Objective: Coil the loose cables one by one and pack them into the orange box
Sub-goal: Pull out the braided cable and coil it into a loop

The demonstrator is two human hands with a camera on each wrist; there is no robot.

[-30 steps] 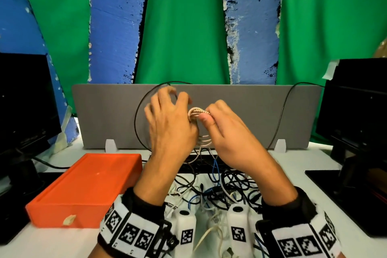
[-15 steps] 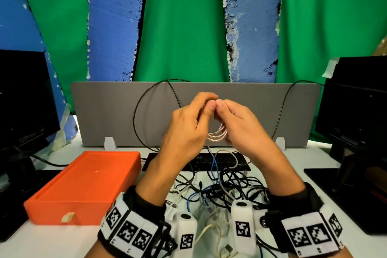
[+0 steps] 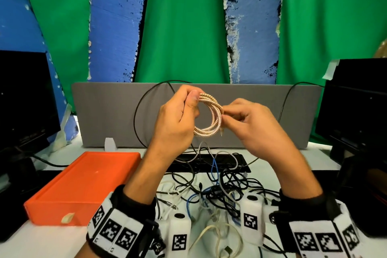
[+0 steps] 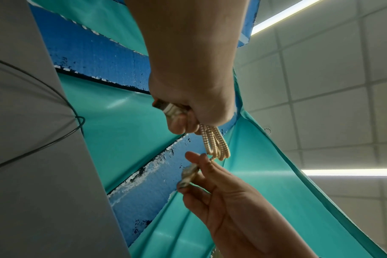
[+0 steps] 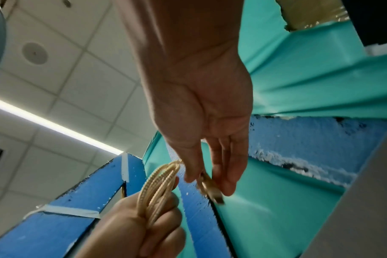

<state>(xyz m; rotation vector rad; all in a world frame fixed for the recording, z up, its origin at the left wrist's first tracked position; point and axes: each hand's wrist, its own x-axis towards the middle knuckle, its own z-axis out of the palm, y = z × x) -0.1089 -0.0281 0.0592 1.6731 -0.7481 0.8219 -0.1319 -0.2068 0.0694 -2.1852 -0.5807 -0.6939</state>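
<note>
A gold braided cable (image 3: 211,117) is wound into a small round coil, held up in front of the grey divider. My left hand (image 3: 178,115) grips the coil's left side, thumb on top; the cable's metal plug (image 4: 166,108) sticks out of that fist. My right hand (image 3: 245,119) pinches the coil's right side, and its fingers hold the other plug end (image 5: 212,190). The orange box (image 3: 83,186) lies closed on the table at the left. A tangle of loose black, blue and white cables (image 3: 219,190) lies on the table under my hands.
A grey divider panel (image 3: 109,111) stands across the back of the table, with a thin black wire (image 3: 138,115) looping over it. Black monitors stand at the left (image 3: 23,98) and right (image 3: 356,100). A black tray (image 3: 230,165) lies behind the tangle.
The gold coil has turned to face me as an open ring. My left hand moved to its left side and my right hand drew out to the right, holding the free plug end.
</note>
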